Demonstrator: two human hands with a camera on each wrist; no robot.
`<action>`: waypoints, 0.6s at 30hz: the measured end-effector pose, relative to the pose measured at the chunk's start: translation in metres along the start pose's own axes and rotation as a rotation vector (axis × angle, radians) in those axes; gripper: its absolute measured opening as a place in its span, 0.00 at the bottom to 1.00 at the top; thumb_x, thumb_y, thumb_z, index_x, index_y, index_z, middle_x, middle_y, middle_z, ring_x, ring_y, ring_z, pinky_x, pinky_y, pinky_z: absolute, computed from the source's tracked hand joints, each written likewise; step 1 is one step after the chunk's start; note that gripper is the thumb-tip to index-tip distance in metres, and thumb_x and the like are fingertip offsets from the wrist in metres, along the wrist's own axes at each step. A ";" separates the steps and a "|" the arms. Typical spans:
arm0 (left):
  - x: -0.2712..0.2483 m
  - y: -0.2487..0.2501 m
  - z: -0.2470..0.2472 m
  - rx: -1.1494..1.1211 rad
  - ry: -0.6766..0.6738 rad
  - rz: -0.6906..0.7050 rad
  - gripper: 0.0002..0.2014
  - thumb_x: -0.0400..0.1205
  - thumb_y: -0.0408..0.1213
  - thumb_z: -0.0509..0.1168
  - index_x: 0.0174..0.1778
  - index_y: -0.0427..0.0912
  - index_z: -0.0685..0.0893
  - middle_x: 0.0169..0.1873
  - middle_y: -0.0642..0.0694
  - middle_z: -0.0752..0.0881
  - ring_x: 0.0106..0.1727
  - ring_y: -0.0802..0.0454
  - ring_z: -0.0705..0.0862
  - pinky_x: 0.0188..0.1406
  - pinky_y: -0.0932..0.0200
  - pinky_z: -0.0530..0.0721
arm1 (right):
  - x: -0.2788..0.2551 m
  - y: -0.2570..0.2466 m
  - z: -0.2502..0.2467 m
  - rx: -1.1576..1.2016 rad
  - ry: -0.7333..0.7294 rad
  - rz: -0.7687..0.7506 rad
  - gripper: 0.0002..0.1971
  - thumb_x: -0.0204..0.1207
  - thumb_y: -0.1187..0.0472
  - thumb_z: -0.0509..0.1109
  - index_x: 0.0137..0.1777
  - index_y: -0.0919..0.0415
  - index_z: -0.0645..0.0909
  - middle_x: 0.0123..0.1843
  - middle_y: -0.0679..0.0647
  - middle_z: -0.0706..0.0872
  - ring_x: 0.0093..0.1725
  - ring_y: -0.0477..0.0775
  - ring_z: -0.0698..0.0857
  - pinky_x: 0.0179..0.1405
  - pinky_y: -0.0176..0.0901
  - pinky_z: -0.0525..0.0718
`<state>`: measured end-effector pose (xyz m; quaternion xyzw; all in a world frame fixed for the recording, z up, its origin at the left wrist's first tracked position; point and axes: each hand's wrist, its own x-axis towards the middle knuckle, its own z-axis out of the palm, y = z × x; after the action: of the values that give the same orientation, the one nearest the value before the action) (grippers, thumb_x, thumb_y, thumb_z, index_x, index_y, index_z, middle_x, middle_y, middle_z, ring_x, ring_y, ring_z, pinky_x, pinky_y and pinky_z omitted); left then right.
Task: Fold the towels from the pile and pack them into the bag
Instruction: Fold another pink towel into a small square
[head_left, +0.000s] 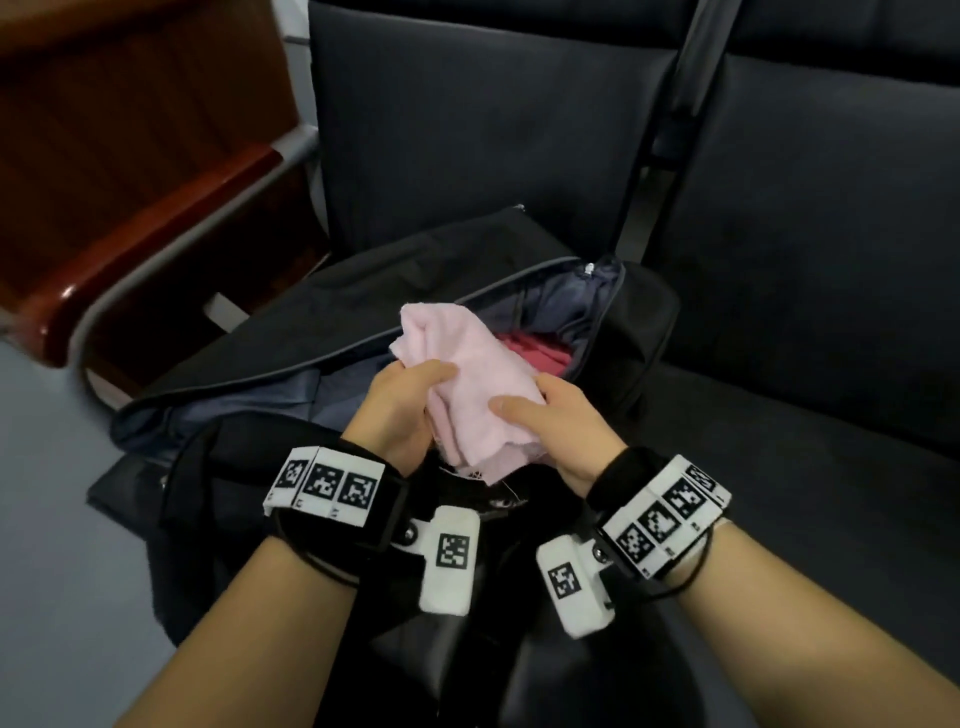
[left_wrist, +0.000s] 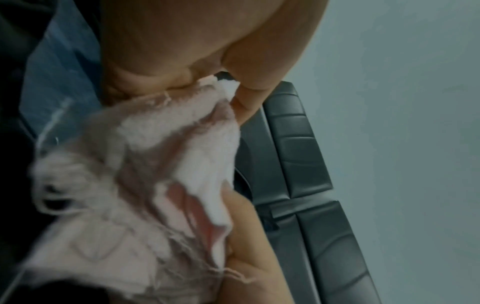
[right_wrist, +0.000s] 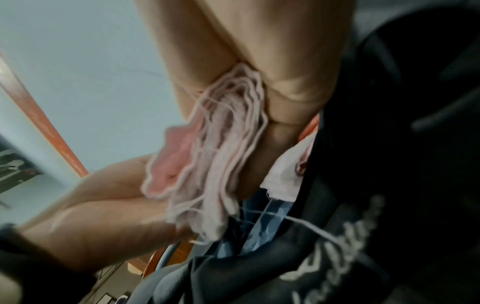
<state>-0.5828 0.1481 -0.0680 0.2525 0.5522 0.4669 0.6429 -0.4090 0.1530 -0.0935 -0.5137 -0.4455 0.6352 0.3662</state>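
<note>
A folded pale pink towel (head_left: 470, 384) is held between both hands above the open black bag (head_left: 291, 338). My left hand (head_left: 410, 400) grips its left side, thumb on top. My right hand (head_left: 540, 405) grips its right side, thumb lying across the towel. In the left wrist view the pink towel (left_wrist: 145, 185) fills the middle, its frayed layered edges showing. In the right wrist view the towel's stacked edges (right_wrist: 221, 156) sit pinched between thumb and fingers. A darker pink towel (head_left: 530, 351) lies inside the bag (right_wrist: 389, 144), partly hidden by the one I hold.
The bag lies unzipped on a row of black padded seats (head_left: 779, 260), its grey lining (head_left: 561, 301) showing. A red-brown wooden bench arm (head_left: 145, 234) with a metal frame stands to the left. Grey floor (head_left: 52, 493) lies at the lower left.
</note>
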 end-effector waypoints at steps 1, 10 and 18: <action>0.009 0.002 -0.007 -0.003 0.042 -0.048 0.18 0.84 0.30 0.63 0.68 0.27 0.80 0.61 0.27 0.87 0.61 0.33 0.88 0.63 0.36 0.86 | 0.010 0.002 0.007 -0.001 -0.002 0.031 0.05 0.73 0.63 0.77 0.46 0.60 0.84 0.38 0.52 0.90 0.36 0.49 0.87 0.31 0.40 0.83; 0.080 -0.023 -0.053 0.036 0.477 -0.221 0.27 0.79 0.19 0.61 0.77 0.27 0.70 0.67 0.24 0.80 0.61 0.32 0.84 0.60 0.35 0.84 | 0.067 0.017 0.053 -0.187 -0.032 0.215 0.17 0.77 0.70 0.72 0.61 0.60 0.71 0.49 0.52 0.73 0.37 0.60 0.83 0.36 0.70 0.89; 0.109 -0.034 -0.052 0.108 0.589 0.032 0.30 0.78 0.12 0.56 0.75 0.38 0.72 0.61 0.35 0.81 0.57 0.40 0.82 0.58 0.43 0.85 | 0.082 0.022 0.051 -0.637 -0.213 0.062 0.31 0.79 0.64 0.70 0.82 0.62 0.66 0.81 0.58 0.72 0.70 0.61 0.80 0.66 0.37 0.79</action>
<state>-0.6257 0.2191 -0.1621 0.1486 0.7350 0.5003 0.4330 -0.4762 0.2115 -0.1374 -0.5464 -0.6416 0.5250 0.1193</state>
